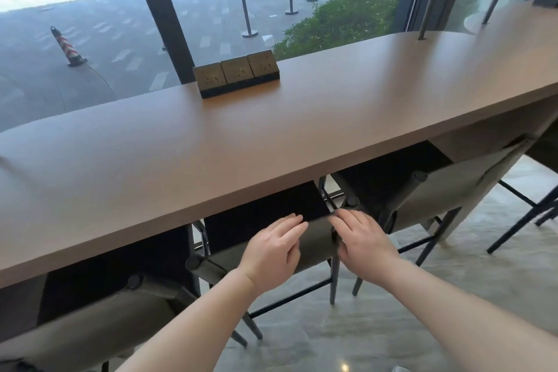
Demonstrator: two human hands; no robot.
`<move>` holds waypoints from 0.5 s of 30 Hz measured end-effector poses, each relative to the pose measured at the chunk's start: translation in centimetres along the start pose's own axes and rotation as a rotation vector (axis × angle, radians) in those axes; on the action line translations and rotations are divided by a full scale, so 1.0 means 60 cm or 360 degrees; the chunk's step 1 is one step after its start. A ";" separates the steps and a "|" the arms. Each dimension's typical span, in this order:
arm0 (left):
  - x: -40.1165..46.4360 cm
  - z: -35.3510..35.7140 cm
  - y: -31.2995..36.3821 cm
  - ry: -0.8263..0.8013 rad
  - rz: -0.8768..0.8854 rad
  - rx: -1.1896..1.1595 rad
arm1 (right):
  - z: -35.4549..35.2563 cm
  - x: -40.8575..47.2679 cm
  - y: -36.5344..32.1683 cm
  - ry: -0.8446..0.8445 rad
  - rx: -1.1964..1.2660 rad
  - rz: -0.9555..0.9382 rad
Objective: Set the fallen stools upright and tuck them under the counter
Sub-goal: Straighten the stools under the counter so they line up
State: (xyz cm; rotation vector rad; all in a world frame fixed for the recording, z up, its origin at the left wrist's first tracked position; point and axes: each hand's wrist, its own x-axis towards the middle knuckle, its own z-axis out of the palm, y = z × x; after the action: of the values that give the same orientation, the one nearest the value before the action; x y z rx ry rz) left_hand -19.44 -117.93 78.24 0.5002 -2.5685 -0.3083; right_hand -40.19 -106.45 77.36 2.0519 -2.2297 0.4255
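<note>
Stools stand upright along the desk; the middle stool, at lower centre of the frame, has its dark seat partly under the desk edge. Left hand and right hand rest flat on its backrest, fingers spread, gripping nothing. This looks like the tucking step; next probably calls for a straight push inward.

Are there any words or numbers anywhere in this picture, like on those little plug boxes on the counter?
None can be read.
Socket blocks on the counter: only plug holes show, no legible print.
Striped traffic cone outside: red and white bands, no text.
Stools under the counter: no labels visible.
</note>
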 end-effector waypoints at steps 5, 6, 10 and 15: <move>0.093 0.068 0.074 -0.0003 -0.0109 0.0054 | -0.038 -0.007 0.153 0.0079 -0.0027 0.0063; 0.112 0.082 0.091 -0.0003 -0.0160 0.0064 | -0.049 -0.009 0.187 0.0085 -0.0041 0.0069; 0.181 0.133 0.149 -0.0021 -0.0327 0.0142 | -0.093 -0.017 0.318 0.0061 -0.0101 0.0036; 0.227 0.176 0.195 -0.0083 -0.0499 0.0297 | -0.118 -0.005 0.412 -0.0077 -0.0180 -0.0200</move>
State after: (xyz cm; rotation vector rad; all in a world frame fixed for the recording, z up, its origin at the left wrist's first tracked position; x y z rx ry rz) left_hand -39.28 -111.53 78.71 0.9798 -2.5782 -0.1907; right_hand -65.47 -102.78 80.40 2.1489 -2.0825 0.2363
